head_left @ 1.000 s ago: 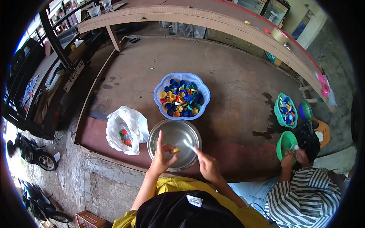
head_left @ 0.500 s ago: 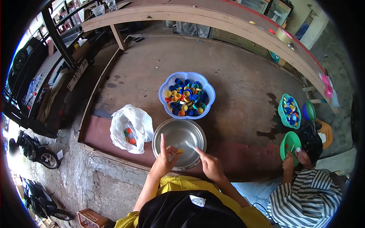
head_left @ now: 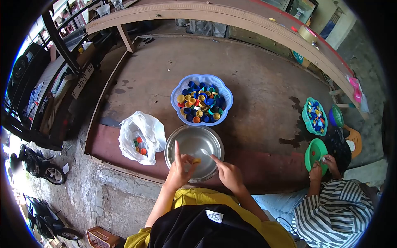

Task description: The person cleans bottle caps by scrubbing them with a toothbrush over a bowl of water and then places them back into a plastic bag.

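My left hand (head_left: 178, 171) is over the steel bowl (head_left: 168, 149), pinching a yellow bottle cap (head_left: 197, 160) between thumb and fingers, its index finger pointing up. My right hand (head_left: 230, 176) is closed at the bowl's right side. From under its outstretched index finger pokes the pale tip of a thin tool (head_left: 205, 152); the rest is hidden in the hand. Beyond the bowl stands a blue plastic basket (head_left: 226, 111) heaped with blue, yellow, orange and green caps (head_left: 201, 98). A white plastic bag (head_left: 154, 128) with a few orange and green caps inside sits to the left.
At right, a person in a striped top (head_left: 331, 211) works over a green bowl (head_left: 308, 159). Near them are a teal basket of caps (head_left: 305, 118) and a black bag (head_left: 337, 151). A wooden rail (head_left: 198, 11) crosses the far side; motorcycles (head_left: 43, 168) stand at left.
The view has shifted slightly. My left thumb and the yellow cap show a little farther right, nearer the tool tip. The other person's hands have changed position over the green bowl.
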Demonstrator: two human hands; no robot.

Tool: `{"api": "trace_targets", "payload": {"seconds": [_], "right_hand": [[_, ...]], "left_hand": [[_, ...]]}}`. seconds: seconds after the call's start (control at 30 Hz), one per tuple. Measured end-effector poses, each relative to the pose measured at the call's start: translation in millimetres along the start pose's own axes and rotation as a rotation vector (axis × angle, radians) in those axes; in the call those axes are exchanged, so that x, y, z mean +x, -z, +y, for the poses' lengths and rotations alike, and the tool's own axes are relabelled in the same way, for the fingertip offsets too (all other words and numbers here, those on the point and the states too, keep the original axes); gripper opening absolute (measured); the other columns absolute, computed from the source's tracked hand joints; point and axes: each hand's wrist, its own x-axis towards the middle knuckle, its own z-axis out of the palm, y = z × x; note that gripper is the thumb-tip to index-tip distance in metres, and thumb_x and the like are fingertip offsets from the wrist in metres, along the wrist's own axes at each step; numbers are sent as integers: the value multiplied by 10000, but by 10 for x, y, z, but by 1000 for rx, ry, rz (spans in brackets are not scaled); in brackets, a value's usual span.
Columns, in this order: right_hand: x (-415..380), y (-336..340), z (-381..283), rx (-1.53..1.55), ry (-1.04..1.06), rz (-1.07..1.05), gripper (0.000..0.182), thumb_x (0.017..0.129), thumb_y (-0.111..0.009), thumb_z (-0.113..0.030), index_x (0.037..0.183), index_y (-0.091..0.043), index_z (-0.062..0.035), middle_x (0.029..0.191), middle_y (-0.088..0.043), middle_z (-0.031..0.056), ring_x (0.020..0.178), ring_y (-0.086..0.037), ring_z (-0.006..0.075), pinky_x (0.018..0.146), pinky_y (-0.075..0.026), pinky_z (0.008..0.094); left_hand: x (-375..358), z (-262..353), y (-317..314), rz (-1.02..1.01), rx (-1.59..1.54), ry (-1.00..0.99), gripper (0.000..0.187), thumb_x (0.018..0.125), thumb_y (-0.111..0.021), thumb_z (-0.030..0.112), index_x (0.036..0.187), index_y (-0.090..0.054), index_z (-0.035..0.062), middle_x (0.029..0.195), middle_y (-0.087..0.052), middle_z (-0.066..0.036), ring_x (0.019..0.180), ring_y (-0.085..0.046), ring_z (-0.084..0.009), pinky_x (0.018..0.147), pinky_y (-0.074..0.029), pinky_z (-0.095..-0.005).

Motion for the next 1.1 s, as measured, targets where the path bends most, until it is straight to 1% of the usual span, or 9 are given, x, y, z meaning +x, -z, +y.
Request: {"api": "trace_targets", "payload": {"seconds": [0.03, 0.13, 0.27, 0.4, 0.53, 0.67, 0.8, 0.93, 1.1], "right_hand": [[-5, -9, -8, 91, 66, 134, 512, 826, -540, -71, 1303, -482, -249, 666, -565, 78, 524, -580, 263, 502, -499, 382], [-106, 16, -124, 114, 253, 68, 503, 829, -519, -52, 1299, -484, -226, 723, -617, 98, 577, -604, 278, 509, -500, 385], [-44, -32, -12, 68, 45, 59, 532, 813, -537, -51, 1306, -482, -245, 665, -555, 71, 555, -587, 246, 507, -496, 367], [-147, 59, -163, 80, 278, 64, 527, 823, -518, -45, 1310, -474, -240, 695, -591, 90, 583, -600, 264, 511, -497, 370], [-37, -1, -19, 33, 50, 124, 549, 803, -555, -63, 1309, -476, -260, 659, -551, 59, 528, -575, 232, 486, -491, 356], [-151, 88, -200, 75, 293, 96, 527, 827, -525, -55, 1314, -468, -247, 660, -569, 72, 530, -575, 256, 484, -487, 365], [-74, 18, -22, 3, 12, 56, 516, 831, -534, -60, 1311, -473, -239, 687, -582, 77, 541, -576, 260, 504, -488, 380], [-79, 64, -194, 159, 185, 93, 472, 874, -478, -40, 1323, -460, -186, 736, -596, 133, 591, -606, 226, 555, -499, 328], [-61, -82, -141, 894, -174, 7, 387, 966, -419, -135, 1353, -423, -126, 652, -437, -4, 565, -390, 54, 512, -358, 204]], "left_hand": [[19, -20, 5, 25, 31, -46, 1018, 746, -636, -37, 1404, 140, 2, 821, -591, -136, 705, -598, -209, 690, -488, -304], [-1, -100, -24, 32, -37, -32, 1046, 735, -641, -46, 1404, 160, 16, 798, -579, -125, 690, -578, -203, 683, -485, -304], [7, -46, -53, 34, -108, -10, 1081, 721, -646, -57, 1400, 190, 34, 787, -570, -110, 678, -555, -197, 673, -481, -294], [-11, -22, -34, 18, -39, 38, 1091, 725, -653, -57, 1393, 206, 33, 800, -589, -105, 661, -571, -193, 646, -480, -275], [2, 46, -16, 35, -9, -21, 1093, 728, -661, -40, 1389, 206, 24, 829, -612, -111, 699, -603, -201, 661, -490, -284], [43, 54, 3, 59, 20, -9, 1097, 719, -665, -50, 1390, 200, 16, 825, -605, -100, 698, -589, -189, 693, -492, -279], [3, 73, 14, 46, 20, 11, 1082, 725, -667, -45, 1396, 180, 8, 828, -606, -99, 703, -590, -193, 705, -493, -283], [72, 69, 26, 49, 80, -43, 1067, 746, -663, -32, 1395, 182, 11, 844, -622, -113, 727, -613, -210, 713, -501, -294], [47, -82, -51, 52, -260, 25, 551, 826, -604, -31, 1283, -297, -13, 881, -617, -122, 813, -624, -179, 732, -500, -277]]}}
